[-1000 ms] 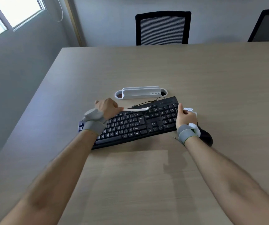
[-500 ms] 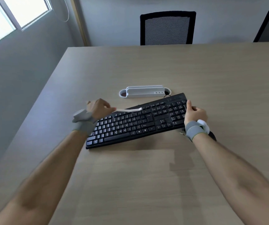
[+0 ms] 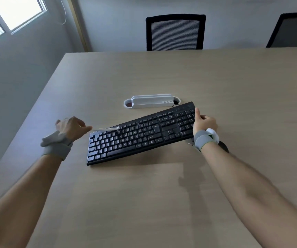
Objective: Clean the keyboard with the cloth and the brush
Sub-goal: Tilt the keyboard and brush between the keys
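A black keyboard (image 3: 140, 135) lies slanted on the wooden table (image 3: 162, 194), its right end raised off the surface. My right hand (image 3: 204, 122) grips that right end, thumb on top. My left hand (image 3: 72, 127) is left of the keyboard and holds a thin white brush (image 3: 108, 129) whose tip rests over the upper left keys. A dark object (image 3: 223, 146), partly hidden behind my right wrist, lies on the table. I cannot tell whether it is the cloth.
A white tray-like cable port (image 3: 152, 102) sits in the table just beyond the keyboard, with the keyboard's cable running into it. Two black office chairs (image 3: 175, 33) stand at the far edge. The table's left edge runs close to my left arm.
My left hand has drawn the brush leftward, from the keyboard's middle to its upper left keys. My right hand keeps hold of the right end, which is lifted higher.
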Demonstrator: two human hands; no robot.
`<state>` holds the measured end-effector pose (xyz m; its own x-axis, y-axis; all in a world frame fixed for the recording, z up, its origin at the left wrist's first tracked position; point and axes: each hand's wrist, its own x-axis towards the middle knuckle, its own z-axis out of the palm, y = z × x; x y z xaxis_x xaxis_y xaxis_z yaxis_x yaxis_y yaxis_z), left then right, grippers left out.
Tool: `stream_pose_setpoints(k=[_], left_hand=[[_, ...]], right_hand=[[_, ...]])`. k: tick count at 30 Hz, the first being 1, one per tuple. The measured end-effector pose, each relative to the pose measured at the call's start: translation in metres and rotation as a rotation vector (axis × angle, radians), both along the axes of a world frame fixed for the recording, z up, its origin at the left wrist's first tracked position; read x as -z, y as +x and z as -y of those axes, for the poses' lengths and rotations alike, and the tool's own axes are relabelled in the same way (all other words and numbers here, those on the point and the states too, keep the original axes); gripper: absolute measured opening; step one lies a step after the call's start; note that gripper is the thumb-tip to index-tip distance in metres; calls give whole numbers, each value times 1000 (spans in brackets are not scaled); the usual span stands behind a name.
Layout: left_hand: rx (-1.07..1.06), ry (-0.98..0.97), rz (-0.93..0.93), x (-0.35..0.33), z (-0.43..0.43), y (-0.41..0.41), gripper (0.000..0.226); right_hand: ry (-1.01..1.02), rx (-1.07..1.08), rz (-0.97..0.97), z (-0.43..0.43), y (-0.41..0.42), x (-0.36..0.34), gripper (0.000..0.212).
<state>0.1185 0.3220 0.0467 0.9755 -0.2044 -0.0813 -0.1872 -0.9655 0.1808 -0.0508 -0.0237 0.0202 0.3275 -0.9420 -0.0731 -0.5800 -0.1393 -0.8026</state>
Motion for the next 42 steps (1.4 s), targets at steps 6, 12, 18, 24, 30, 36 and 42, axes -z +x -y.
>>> stream_pose_setpoints(k=[6,12,18,24,30,36,42], left_hand=[[123,-233,-51,5,54,-21,38],[72,-210,-150,24,51,-26,38],[49,-175,-298,18,5,-1,37],[214,-316,-276,7,56,-31,39],[190,-225,-245,20,58,-41,33],[143,-248,-178,13,16,-32,28],[235,-291,-187,27,29,-48,29]], right_hand=[[-8,-28,5,0,4,2,65],[2,-20,22,2,5,5,67],[-10,-16,40,2,6,7,66],[-15,-15,45,1,12,6,65],[-4,-35,16,4,11,3,63],[-11,-30,80,8,6,1,63],[3,-19,173,1,3,-4,58]])
